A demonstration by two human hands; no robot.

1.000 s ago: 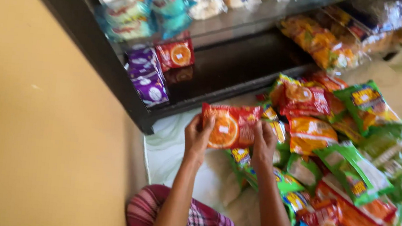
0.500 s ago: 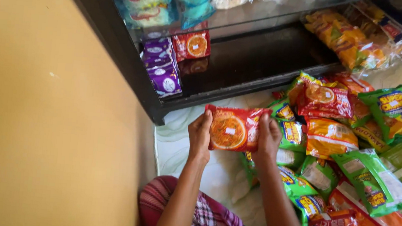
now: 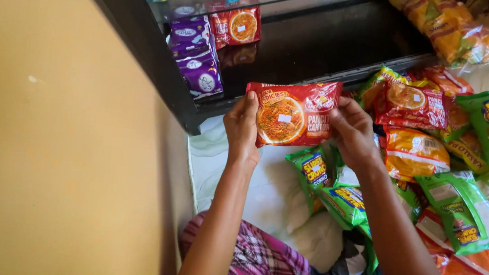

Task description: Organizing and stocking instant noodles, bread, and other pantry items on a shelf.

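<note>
A red noodle packet (image 3: 291, 113) with a round picture of noodles is held up flat between both hands in the middle of the view. My left hand (image 3: 242, 128) grips its left edge and my right hand (image 3: 351, 131) grips its right edge. The packet hangs just in front of the lower shelf of a dark cabinet (image 3: 329, 42). On that shelf stand purple packets (image 3: 198, 62) and another red packet (image 3: 237, 27).
A heap of red, orange and green snack packets (image 3: 432, 154) covers the white sheet (image 3: 224, 171) to the right. More orange bags (image 3: 443, 25) lie on the shelf's right end. A yellow wall (image 3: 50, 138) fills the left. Plaid cloth (image 3: 269, 263) lies below.
Both hands have stayed on the red packet. The view has shifted, so the cabinet and packets sit slightly higher and to the right in the picture.
</note>
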